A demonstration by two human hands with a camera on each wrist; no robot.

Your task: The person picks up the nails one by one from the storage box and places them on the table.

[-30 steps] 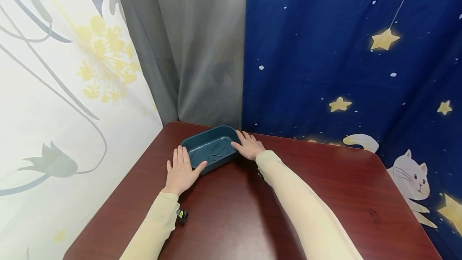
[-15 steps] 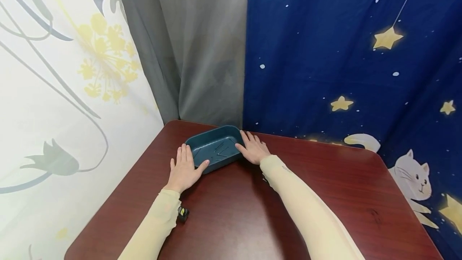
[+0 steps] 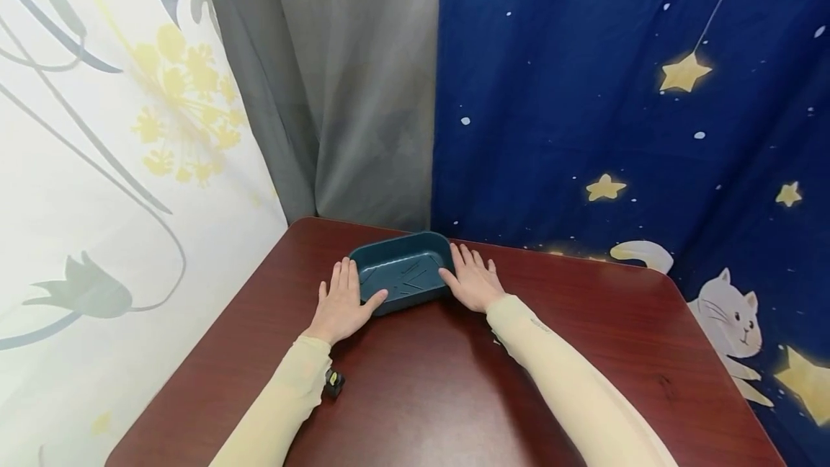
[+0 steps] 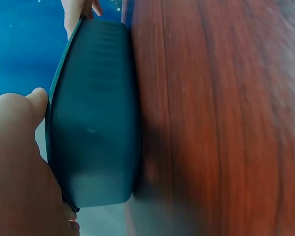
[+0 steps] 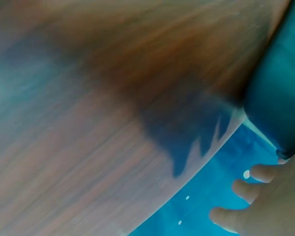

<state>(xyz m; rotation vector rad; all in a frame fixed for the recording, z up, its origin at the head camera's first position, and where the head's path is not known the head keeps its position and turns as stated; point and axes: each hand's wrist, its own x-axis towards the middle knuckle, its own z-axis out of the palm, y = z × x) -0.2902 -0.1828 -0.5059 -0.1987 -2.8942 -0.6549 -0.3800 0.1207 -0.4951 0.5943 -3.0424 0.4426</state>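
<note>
A dark teal plastic basin (image 3: 389, 301), a rounded rectangle with low walls, stands near the table's far left corner. Several thin dark stick-like pieces or marks show on its floor. At its left end my left hand (image 3: 340, 308) rests with fingers straight along the rim and thumb toward the near side. My right hand (image 3: 475, 283) lies flat against the right end, fingers extended, thumb at the rim. In the left wrist view the basin's long side wall (image 4: 96, 108) stands close to the table, the left thumb at its rim. The right wrist view shows its end wall (image 5: 280, 88) beside the right fingers.
The reddish-brown wooden table (image 3: 415, 395) has rounded corners. Behind it hang a grey curtain (image 3: 376, 92) and a blue star-print curtain (image 3: 551, 92); a white floral curtain (image 3: 130, 236) hangs at the left. A small black device (image 3: 333, 383) sits at the left wrist.
The basin has shifted to the right along the table, with both hands staying at its ends and moving with it.
</note>
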